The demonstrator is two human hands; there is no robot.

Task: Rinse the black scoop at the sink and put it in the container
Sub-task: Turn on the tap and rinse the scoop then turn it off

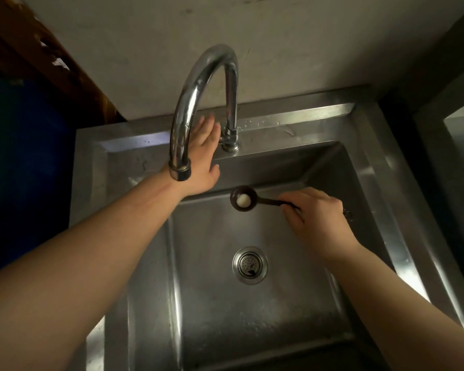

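1. Rinsing is the step in hand: the right hand (315,212) pinches the handle of the small black plastic scoop (243,202) with closed fingers, holding it level over the square stainless steel sink (381,183), its bowl carrying a whitish lump
2. The left hand (202,156) is open and flat, fingers stretched toward the base of the curved chrome faucet (198,84), gripping nothing
3. No water shows at the spout, and the scoop sits right of it
4. Next, I judge, water must start and the bowl must shift under the spout
5. The container is not in view
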